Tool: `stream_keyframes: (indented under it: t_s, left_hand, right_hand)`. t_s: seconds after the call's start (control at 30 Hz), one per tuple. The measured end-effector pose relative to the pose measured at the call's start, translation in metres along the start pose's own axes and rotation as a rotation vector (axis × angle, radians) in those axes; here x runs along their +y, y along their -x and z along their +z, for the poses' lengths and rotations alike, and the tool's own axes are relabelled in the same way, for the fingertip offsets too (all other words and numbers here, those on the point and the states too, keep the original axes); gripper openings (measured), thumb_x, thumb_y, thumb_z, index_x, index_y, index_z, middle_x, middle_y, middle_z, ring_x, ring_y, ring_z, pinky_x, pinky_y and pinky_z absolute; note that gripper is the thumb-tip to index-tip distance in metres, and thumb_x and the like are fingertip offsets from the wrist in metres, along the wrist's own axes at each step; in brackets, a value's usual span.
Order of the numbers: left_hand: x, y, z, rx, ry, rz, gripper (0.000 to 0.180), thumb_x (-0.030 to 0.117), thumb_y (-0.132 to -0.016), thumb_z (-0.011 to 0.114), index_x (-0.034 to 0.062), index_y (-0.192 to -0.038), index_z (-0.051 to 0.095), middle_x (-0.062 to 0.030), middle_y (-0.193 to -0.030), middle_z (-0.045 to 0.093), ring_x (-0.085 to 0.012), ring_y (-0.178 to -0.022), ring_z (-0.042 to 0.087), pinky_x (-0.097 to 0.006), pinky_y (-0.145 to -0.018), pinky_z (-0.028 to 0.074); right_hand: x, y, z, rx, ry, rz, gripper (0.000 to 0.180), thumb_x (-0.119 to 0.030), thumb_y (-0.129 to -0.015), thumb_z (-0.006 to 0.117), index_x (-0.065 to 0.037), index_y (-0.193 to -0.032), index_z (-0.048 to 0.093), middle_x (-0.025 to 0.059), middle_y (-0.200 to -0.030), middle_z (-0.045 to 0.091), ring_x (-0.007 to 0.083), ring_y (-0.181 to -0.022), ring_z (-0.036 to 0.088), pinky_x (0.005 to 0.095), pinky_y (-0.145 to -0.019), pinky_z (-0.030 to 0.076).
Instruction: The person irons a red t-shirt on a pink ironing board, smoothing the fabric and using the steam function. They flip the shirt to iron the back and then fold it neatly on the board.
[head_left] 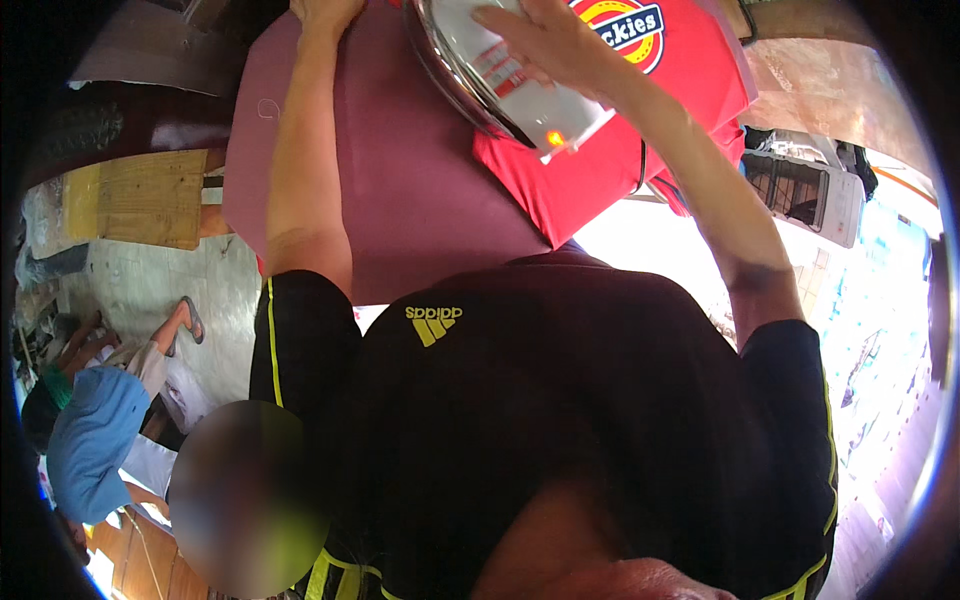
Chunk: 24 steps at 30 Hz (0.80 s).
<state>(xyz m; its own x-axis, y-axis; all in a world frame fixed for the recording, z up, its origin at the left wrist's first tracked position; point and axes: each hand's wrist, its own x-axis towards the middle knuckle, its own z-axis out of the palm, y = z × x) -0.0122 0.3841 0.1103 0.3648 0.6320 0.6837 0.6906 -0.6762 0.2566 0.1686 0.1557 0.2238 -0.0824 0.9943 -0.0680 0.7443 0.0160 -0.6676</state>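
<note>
While the right hand [565,50] wraps over a glossy white iron with a chrome rim [585,118], it's right above the printed bright red cloth [590,185]! The left hand [328,10] is cut off up top; its grip can't be told. Work looks under way, what's left unclear. Below, a flat maroon board [410,200]; out left, a blue-shirted person [95,420].

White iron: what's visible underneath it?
Red fabric shows below the iron in the picture, and a maroon surface along its left. Whatever lies directly beneath its base, including the fabric's edge there, is covered.
</note>
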Motion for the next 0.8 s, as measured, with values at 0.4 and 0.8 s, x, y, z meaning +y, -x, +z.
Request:
stream_keyframes:
  t_s: [0.4, 0.8]
  left_hand:
    - [0.060, 0.031, -0.048, 0.124, 0.252, 0.004, 0.027, 0.030, -0.088, 0.069, 0.0053, -0.088, 0.058, -0.0142, -0.079, 0.059, -0.0359, -0.078, 0.057, -0.047, -0.073, 0.046]
    - [0.176, 0.155, -0.133, -0.412, 0.265, 0.037, 0.021, 0.029, -0.082, 0.076, 0.0100, -0.080, 0.068, -0.0038, -0.080, 0.062, -0.0273, -0.081, 0.062, -0.041, -0.071, 0.047]
  right_hand:
    - [-0.001, 0.200, 0.002, 0.016, -0.230, 0.320, 0.036, -0.030, -0.098, 0.060, 0.001, -0.113, 0.053, 0.0244, -0.085, 0.066, 0.0344, -0.082, 0.070, 0.0429, -0.070, 0.051]
    - [0.020, 0.220, -0.017, -0.229, -0.098, 0.225, 0.036, -0.029, -0.093, 0.065, 0.000, -0.110, 0.053, 0.0246, -0.083, 0.066, 0.0395, -0.081, 0.069, 0.0466, -0.069, 0.052]
